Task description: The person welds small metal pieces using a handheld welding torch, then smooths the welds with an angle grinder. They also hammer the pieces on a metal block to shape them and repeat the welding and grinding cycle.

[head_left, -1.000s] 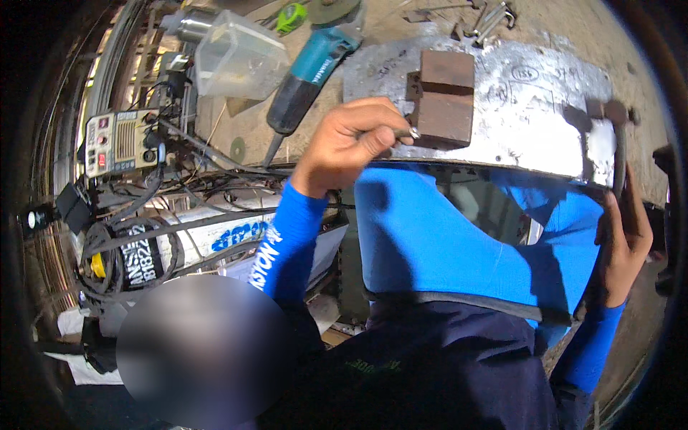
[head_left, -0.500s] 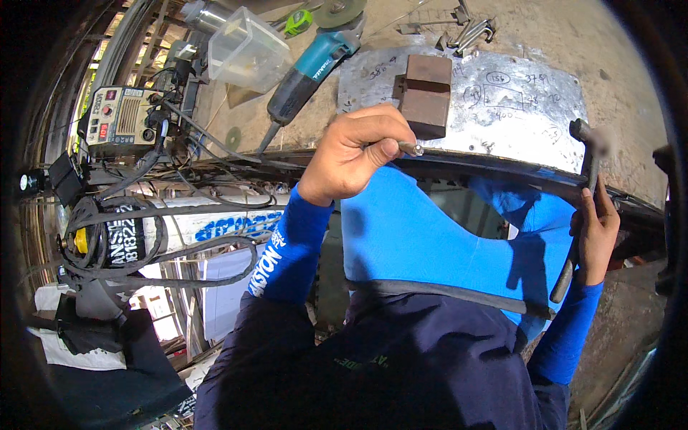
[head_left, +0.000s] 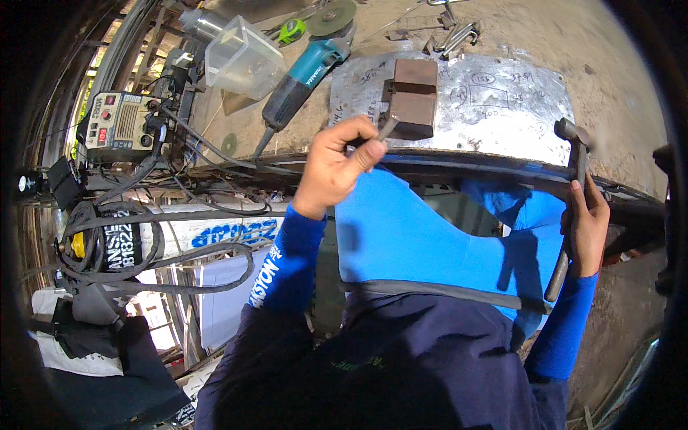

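Note:
My left hand (head_left: 338,166) is closed, pinching a short thin metal rod (head_left: 388,128) between thumb and fingers. The rod slants up to the right, its tip overlapping the lower left of the brown blocks (head_left: 413,111) in view; I cannot tell whether it touches them. A hammer (head_left: 580,159) is in my right hand (head_left: 588,226), its head upward by the table edge and the handle's end (head_left: 557,278) showing below the hand. The two brown blocks sit end to end on a grey metal sheet (head_left: 534,129) with handwritten marks.
An angle grinder (head_left: 304,80) lies left of the sheet, beside a clear plastic bin (head_left: 244,57) and a green tape measure (head_left: 292,31). Bent metal pieces (head_left: 459,39) lie behind. A welding machine (head_left: 120,123), coiled cables (head_left: 107,240) and a white cylinder (head_left: 183,233) stand at left.
My left hand has turned the rod from pointing right to slanting upward, its tip now over the blocks in view. The hammer stays in my right hand. The whole view has shifted slightly.

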`<state>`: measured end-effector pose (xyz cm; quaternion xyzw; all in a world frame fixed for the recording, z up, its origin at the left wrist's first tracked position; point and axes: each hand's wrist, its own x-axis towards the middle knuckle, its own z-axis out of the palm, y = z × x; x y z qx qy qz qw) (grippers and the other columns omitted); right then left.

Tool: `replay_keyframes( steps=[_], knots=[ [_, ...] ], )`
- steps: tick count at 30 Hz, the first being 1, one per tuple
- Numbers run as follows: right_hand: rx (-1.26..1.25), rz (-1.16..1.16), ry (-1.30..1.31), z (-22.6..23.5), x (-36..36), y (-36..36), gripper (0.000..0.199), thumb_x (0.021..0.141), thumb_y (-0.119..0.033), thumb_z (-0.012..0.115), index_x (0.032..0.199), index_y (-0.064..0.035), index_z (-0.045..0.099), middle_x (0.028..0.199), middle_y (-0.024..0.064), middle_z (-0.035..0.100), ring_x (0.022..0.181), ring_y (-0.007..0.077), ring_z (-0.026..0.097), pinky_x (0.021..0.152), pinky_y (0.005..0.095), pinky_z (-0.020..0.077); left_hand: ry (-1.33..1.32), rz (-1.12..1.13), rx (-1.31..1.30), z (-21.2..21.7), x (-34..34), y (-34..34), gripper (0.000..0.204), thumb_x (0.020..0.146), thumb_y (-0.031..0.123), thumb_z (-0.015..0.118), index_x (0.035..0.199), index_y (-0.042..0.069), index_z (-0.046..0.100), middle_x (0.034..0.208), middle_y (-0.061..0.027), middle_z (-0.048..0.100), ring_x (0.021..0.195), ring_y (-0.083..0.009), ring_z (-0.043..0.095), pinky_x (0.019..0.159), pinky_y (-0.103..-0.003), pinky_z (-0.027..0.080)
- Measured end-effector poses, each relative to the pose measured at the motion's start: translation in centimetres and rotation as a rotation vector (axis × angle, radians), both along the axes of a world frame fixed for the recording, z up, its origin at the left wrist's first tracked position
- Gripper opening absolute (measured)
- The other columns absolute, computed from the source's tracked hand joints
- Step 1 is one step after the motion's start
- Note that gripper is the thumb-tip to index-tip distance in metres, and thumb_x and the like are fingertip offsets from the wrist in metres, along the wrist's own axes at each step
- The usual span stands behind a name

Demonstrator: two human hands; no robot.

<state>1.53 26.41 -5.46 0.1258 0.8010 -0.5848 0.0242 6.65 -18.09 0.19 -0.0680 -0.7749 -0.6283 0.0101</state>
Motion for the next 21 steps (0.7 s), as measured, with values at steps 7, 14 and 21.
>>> replay_keyframes(
  steps=[7,14,21],
  knots=[
    [0.049,0.208,0.288,2.9,1.2,-4.0,0.051,0.107,-0.007,0.067,0.157,-0.0014,0.056,0.096,-0.0001,0.066,0.067,0.0047,0.055,0.058,0.0226,0.0443,0.172,0.027,-0.552,0.3,-2.9,-3.1,0.03,0.105,0.021,0.068,0.088,-0.003,0.067,0.081,-0.0085,0.061,0.078,-0.0201,0.058,0.074,-0.034,0.047],
    [0.304,0.665,0.627,7.2,0.6,-11.0,0.067,0.089,0.014,0.066,0.153,-0.0021,0.058,0.097,0.021,0.063,0.084,0.037,0.064,0.08,0.0357,0.0538,0.044,-0.051,-0.536,-0.5,-4.5,-3.0,0.04,0.112,0.029,0.061,0.085,-0.001,0.062,0.073,-0.0065,0.051,0.07,-0.0163,0.048,0.066,-0.036,0.04],
    [0.316,0.808,0.572,9.2,-0.6,-14.3,0.066,0.092,0.014,0.066,0.155,-0.002,0.056,0.1,0.0208,0.064,0.085,0.0323,0.064,0.082,0.0338,0.0533,0.013,-0.098,-0.606,0.5,-5.3,-2.6,0.039,0.111,0.03,0.061,0.091,-0.004,0.065,0.077,-0.0105,0.057,0.074,-0.0188,0.052,0.069,-0.037,0.043]
  ],
)
